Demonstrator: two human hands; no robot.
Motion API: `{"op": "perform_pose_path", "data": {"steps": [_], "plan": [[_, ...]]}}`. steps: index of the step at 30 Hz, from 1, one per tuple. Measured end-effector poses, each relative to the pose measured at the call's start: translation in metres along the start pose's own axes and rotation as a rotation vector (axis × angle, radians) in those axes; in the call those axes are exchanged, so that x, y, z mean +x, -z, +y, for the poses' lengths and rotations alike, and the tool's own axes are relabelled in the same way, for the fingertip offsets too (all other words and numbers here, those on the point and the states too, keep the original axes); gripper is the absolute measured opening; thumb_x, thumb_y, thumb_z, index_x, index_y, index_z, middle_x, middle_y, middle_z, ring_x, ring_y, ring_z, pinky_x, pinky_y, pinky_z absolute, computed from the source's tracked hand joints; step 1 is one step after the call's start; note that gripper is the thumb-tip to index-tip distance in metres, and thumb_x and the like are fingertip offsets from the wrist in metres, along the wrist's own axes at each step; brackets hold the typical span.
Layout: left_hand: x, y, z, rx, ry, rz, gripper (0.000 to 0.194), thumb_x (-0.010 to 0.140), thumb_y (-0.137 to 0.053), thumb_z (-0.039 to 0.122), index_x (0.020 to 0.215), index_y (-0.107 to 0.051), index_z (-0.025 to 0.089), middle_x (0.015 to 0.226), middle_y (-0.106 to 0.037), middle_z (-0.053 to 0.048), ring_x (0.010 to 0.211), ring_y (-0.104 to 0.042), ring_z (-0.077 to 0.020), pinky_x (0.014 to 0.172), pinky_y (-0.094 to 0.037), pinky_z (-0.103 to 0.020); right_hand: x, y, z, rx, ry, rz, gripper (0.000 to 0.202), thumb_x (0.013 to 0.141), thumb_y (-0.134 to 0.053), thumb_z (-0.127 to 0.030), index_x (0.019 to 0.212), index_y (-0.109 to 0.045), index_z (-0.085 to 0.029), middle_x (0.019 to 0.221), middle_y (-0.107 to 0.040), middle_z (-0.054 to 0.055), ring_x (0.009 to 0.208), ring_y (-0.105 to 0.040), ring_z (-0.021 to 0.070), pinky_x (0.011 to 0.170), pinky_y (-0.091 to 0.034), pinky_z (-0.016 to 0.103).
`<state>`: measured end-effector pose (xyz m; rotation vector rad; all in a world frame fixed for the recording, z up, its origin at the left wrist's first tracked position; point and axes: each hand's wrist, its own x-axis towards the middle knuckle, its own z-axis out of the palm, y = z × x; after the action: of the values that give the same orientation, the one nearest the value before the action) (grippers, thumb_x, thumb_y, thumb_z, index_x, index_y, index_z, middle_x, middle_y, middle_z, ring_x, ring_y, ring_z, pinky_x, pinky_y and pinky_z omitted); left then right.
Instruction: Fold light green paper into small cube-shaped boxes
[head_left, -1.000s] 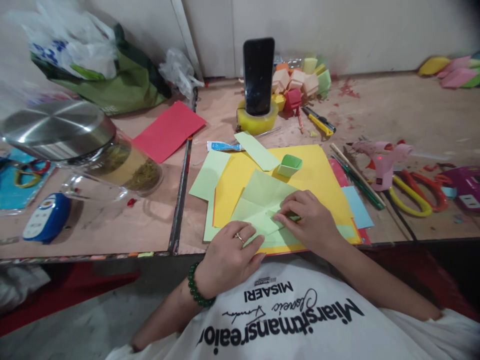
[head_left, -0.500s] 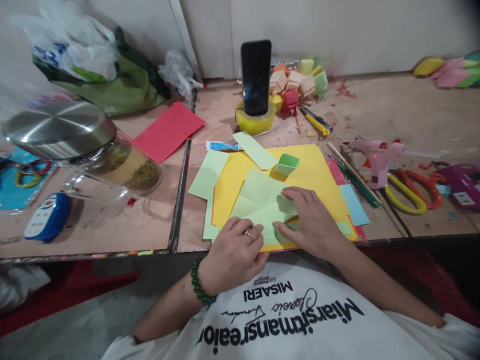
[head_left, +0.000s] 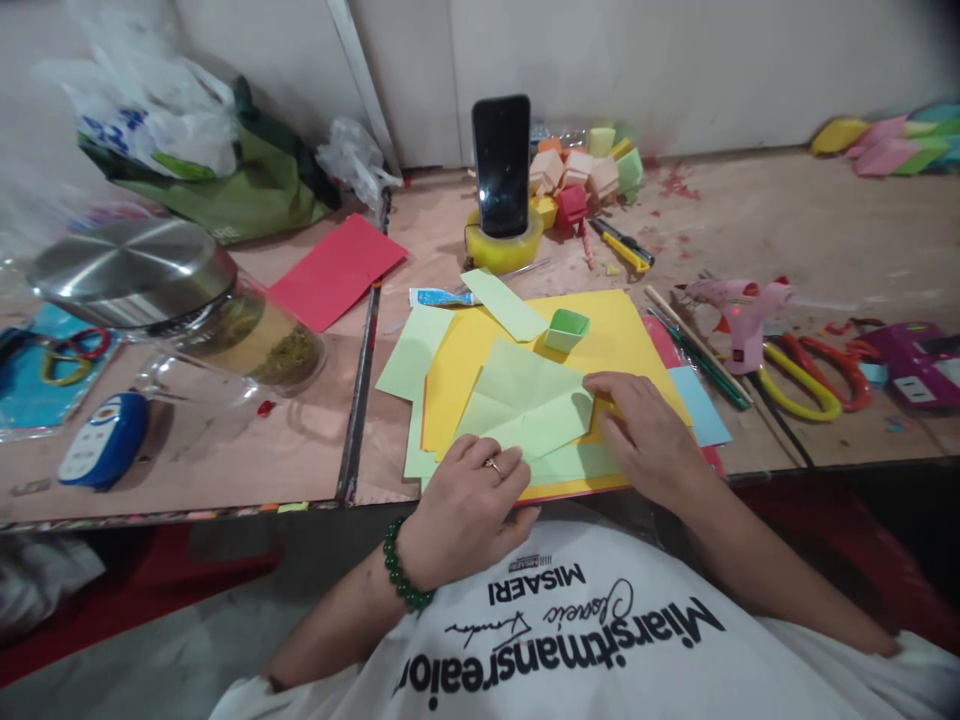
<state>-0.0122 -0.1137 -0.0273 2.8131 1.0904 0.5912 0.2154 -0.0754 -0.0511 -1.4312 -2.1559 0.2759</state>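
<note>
A creased sheet of light green paper [head_left: 517, 390] lies before me on yellow paper [head_left: 622, 320]. My left hand [head_left: 476, 500], with a ring and a green bead bracelet, is closed at the sheet's near edge; its thumb is partly hidden. At the right edge of the sheet, my right hand [head_left: 649, 430] has its index finger and thumb closed on the paper. Just beyond the sheet stands a small folded green paper box [head_left: 567, 329]. A light green strip [head_left: 507, 304] rests beside that box.
A phone [head_left: 502, 165] stands upright in a yellow tape roll [head_left: 504, 247], near folded paper shapes [head_left: 574, 170]. On the right are a pink glue gun [head_left: 746, 310] and scissors [head_left: 799, 385]. A lidded glass jar [head_left: 255, 335] and red paper [head_left: 341, 270] are at left.
My right hand has shifted slightly right, and the sheet's right part, earlier bent up between its fingers, now lies flatter. My left hand stays at the near edge. The view has tilted a little.
</note>
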Motion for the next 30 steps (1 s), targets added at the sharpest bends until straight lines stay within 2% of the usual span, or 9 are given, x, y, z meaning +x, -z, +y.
{"op": "perform_pose_path", "data": {"steps": [3, 5, 10, 14, 16, 19, 23, 26, 30], "plan": [[0.001, -0.004, 0.002, 0.037, -0.020, -0.027, 0.041, 0.085, -0.055, 0.039, 0.114, -0.058, 0.010, 0.093, -0.067, -0.010, 0.078, -0.052, -0.0238, 0.072, -0.043, -0.039, 0.002, -0.008, -0.011, -0.099, 0.012, 0.018, 0.046, 0.085, -0.055, -0.040, 0.124, -0.047, -0.018, 0.121, -0.057, 0.017, 0.111, -0.053, 0.0338, 0.092, -0.046, 0.052], [0.001, -0.005, 0.002, 0.043, -0.024, -0.023, 0.041, 0.085, -0.054, 0.039, 0.112, -0.059, 0.009, 0.093, -0.067, -0.010, 0.079, -0.053, -0.0240, 0.072, -0.043, -0.039, 0.001, -0.010, -0.012, -0.115, 0.031, -0.028, 0.060, 0.083, -0.058, -0.045, 0.132, -0.040, -0.017, 0.130, -0.051, 0.019, 0.119, -0.048, 0.0355, 0.097, -0.044, 0.055], [-0.002, 0.002, 0.002, 0.001, 0.007, -0.006, 0.026, 0.087, -0.053, 0.032, 0.102, -0.062, 0.013, 0.104, -0.068, -0.010, 0.086, -0.057, -0.0240, 0.077, -0.044, -0.040, -0.002, 0.002, 0.013, -0.146, 0.002, -0.061, 0.057, 0.087, -0.052, -0.033, 0.138, -0.036, -0.015, 0.134, -0.049, 0.019, 0.123, -0.047, 0.0343, 0.099, -0.044, 0.054], [-0.003, 0.005, 0.003, -0.029, 0.024, -0.008, 0.023, 0.086, -0.053, 0.030, 0.098, -0.064, 0.013, 0.105, -0.069, -0.010, 0.088, -0.057, -0.0240, 0.078, -0.045, -0.040, -0.001, 0.012, 0.013, -0.210, 0.030, 0.094, 0.045, 0.085, -0.049, -0.016, 0.130, -0.049, -0.019, 0.131, -0.052, 0.017, 0.119, -0.049, 0.0327, 0.096, -0.046, 0.053], [-0.001, 0.005, 0.003, -0.025, 0.024, -0.011, 0.023, 0.086, -0.054, 0.030, 0.097, -0.064, 0.012, 0.104, -0.069, -0.011, 0.087, -0.057, -0.0240, 0.078, -0.045, -0.041, 0.000, 0.010, -0.001, -0.184, 0.164, 0.123, 0.038, 0.084, -0.046, -0.008, 0.115, -0.061, -0.023, 0.129, -0.055, 0.013, 0.118, -0.049, 0.0290, 0.096, -0.047, 0.049], [0.000, 0.005, 0.005, 0.004, 0.037, -0.017, 0.023, 0.088, -0.053, 0.028, 0.098, -0.064, 0.011, 0.101, -0.069, -0.010, 0.086, -0.056, -0.0231, 0.079, -0.045, -0.040, 0.004, 0.000, -0.021, -0.108, 0.413, -0.019, 0.035, 0.085, -0.045, -0.005, 0.105, -0.067, -0.025, 0.126, -0.061, 0.008, 0.119, -0.050, 0.0250, 0.093, -0.049, 0.044], [0.002, 0.004, 0.007, 0.040, 0.042, 0.008, 0.016, 0.090, -0.050, 0.020, 0.092, -0.063, 0.011, 0.100, -0.069, -0.008, 0.084, -0.055, -0.0204, 0.079, -0.045, -0.037, 0.009, -0.006, -0.019, -0.220, 0.297, -0.072, 0.034, 0.085, -0.047, -0.006, 0.106, -0.068, -0.021, 0.127, -0.060, 0.013, 0.120, -0.049, 0.0301, 0.094, -0.048, 0.049], [0.006, -0.001, 0.007, 0.095, 0.054, 0.010, 0.015, 0.091, -0.048, 0.015, 0.084, -0.062, 0.013, 0.084, -0.067, -0.006, 0.075, -0.054, -0.0184, 0.070, -0.045, -0.033, 0.009, -0.002, -0.002, -0.212, 0.269, -0.092, 0.037, 0.086, -0.042, -0.005, 0.110, -0.066, -0.019, 0.123, -0.061, 0.015, 0.116, -0.052, 0.0299, 0.093, -0.049, 0.049], [0.017, -0.011, 0.008, 0.255, 0.013, 0.068, 0.016, 0.091, -0.049, 0.015, 0.101, -0.061, 0.011, 0.066, -0.058, -0.002, 0.063, -0.051, -0.0179, 0.059, -0.042, -0.031, 0.006, 0.004, 0.013, -0.143, 0.259, -0.087, 0.043, 0.082, -0.039, -0.002, 0.120, -0.057, -0.012, 0.124, -0.059, 0.019, 0.112, -0.055, 0.0279, 0.088, -0.054, 0.045]]}}
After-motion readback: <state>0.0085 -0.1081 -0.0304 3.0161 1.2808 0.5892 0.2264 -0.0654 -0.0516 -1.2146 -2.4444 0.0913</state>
